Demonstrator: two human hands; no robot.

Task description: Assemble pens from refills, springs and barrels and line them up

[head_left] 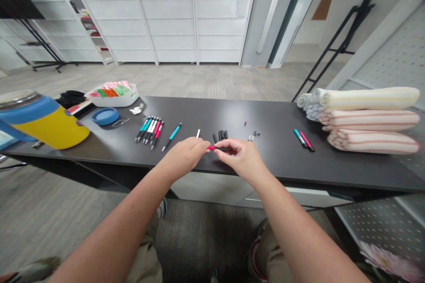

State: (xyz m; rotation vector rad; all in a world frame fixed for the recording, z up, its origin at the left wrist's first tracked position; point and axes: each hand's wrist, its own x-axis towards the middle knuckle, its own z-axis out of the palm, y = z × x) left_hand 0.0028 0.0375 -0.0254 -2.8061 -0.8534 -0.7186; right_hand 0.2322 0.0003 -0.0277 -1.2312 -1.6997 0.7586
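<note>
My left hand (186, 155) pinches the red end of a pen (211, 147) just above the table's front edge. The fingers of my right hand (244, 155) are closed on its black end. Whether the two ends are fully joined I cannot tell. Just beyond my hands lie several short black pen pieces (222, 135) and a thin white piece (198, 133), partly hidden. To the left, a teal pen (172, 136) rests apart from a row of teal, white and red pens (149, 130). Small metallic pieces (255, 134) and a tiny red piece (245, 123) are at the right.
Teal and red pen parts (303, 139) lie farther right on the dark table (279, 119), beside stacked rolled towels (370, 119). At the left are a yellow-and-blue jug (49, 121), a blue lid (105, 116) and a white basket (114, 99) of colourful packets.
</note>
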